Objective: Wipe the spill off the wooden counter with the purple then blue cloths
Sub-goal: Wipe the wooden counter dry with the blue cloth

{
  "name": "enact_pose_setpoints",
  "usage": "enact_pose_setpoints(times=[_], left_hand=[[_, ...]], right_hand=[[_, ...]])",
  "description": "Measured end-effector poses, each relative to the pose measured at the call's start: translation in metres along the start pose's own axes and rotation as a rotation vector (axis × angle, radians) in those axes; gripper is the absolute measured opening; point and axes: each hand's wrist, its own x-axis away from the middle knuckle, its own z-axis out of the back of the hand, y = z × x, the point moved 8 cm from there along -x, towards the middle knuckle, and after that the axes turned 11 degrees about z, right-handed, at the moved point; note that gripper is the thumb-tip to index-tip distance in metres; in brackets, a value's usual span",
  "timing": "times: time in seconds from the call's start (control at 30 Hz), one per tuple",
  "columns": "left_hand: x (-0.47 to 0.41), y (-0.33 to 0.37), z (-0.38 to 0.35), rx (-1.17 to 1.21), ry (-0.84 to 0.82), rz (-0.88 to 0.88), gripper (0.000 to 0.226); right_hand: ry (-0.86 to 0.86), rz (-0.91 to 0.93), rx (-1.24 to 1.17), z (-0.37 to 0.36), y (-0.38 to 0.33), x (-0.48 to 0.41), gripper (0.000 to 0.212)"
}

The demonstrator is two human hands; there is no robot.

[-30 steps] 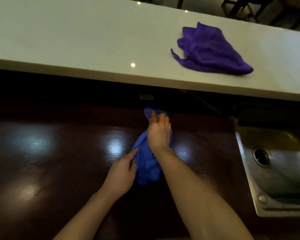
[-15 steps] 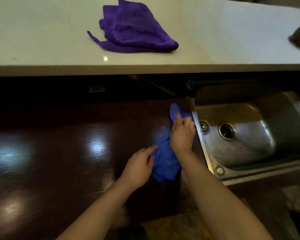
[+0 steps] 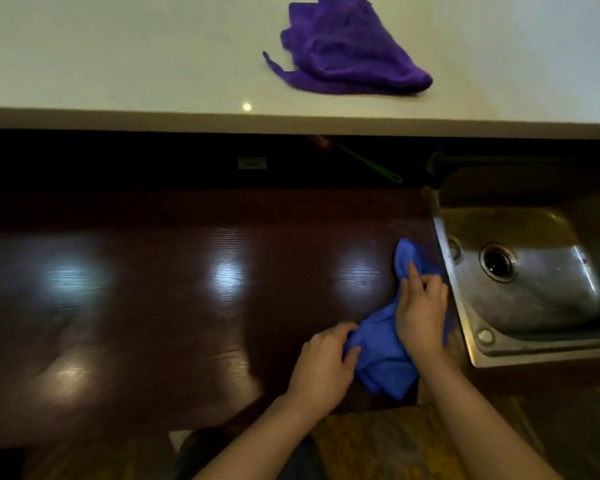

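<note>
Blue cloth: bunched on the dark wooden desk, right end, beside the sink.
Right hand: grip pressing down on it, fingers curled.
Left hand: grip pinching its near-left edge.
Purple cloth: crumpled on the far pale ledge.
Sink: basin holds only its drain.

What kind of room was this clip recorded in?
Most likely a kitchen or bar area: a steel sink is set into a dark wooden counter, a raised pale ledge runs behind it, and cleaning cloths are in use.

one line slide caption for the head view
Both hands press the blue cloth on the wooden counter beside the sink; purple cloth lies aside.
</note>
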Motion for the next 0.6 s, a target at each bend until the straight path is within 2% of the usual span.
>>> enact_pose_setpoints(times=[0.23,0.43,0.6], left_hand=[[0.056,-0.075,0.053,0.064,0.080,0.112,0.038],[0.110,-0.176,0.159,0.135,0.342,0.260,0.017],[0.155,-0.243,0.248,0.124,0.582,0.329,0.017]], right_hand=[[0.046,0.136,-0.050,-0.019,-0.095,0.044,0.038],[-0.025,0.230,-0.112,-0.039,-0.196,0.062,0.041],[-0.086,0.341,-0.145,-0.061,-0.293,0.081,0.039]])
